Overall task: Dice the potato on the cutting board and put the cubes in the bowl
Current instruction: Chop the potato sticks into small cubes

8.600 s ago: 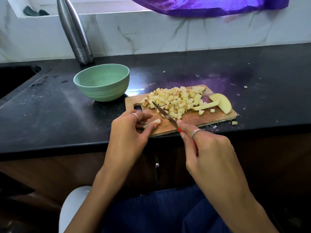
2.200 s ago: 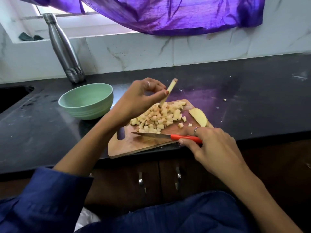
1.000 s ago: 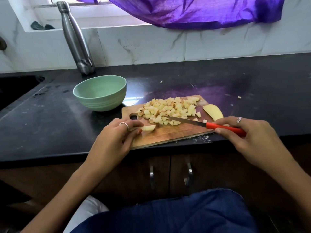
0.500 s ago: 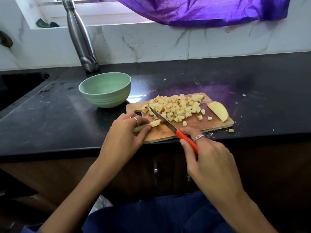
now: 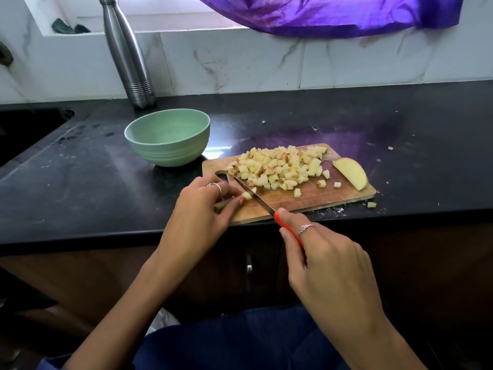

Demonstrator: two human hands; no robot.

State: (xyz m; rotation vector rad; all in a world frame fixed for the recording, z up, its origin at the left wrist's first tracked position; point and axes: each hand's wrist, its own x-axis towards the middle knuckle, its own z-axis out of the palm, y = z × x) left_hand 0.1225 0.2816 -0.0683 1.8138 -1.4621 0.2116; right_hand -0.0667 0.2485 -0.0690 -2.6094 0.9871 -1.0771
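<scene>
Wooden cutting board (image 5: 306, 198) lying on black worktop (image 5: 80, 182), near front edge. Large heap of potato cubes (image 5: 280, 166) on far half of board, with a few loose cubes just beside heap on right. Uncut potato wedge (image 5: 350, 173) at right end of board, apart from heap. One stray cube (image 5: 371, 204) off board on worktop, just beside right corner.

Left hand (image 5: 202, 209) at left end of board, fingers curled, pinching a potato strip (image 5: 246, 194) between fingertips and thumb; most of strip hidden under hand. Ring on one finger.

Right hand (image 5: 328, 263) curled round red handle of knife (image 5: 253, 194), forefinger laid along handle top. Blade angled up-left across board, edge down on exposed end of strip, close against left fingertips.

Green bowl (image 5: 168, 137) upright on worktop, just beyond left corner of board, no cubes visible inside.

Steel bottle (image 5: 128, 54) standing behind bowl against marble wall. Purple cloth (image 5: 333, 14) hanging at top. Small crumbs scattered on worktop right of board.
</scene>
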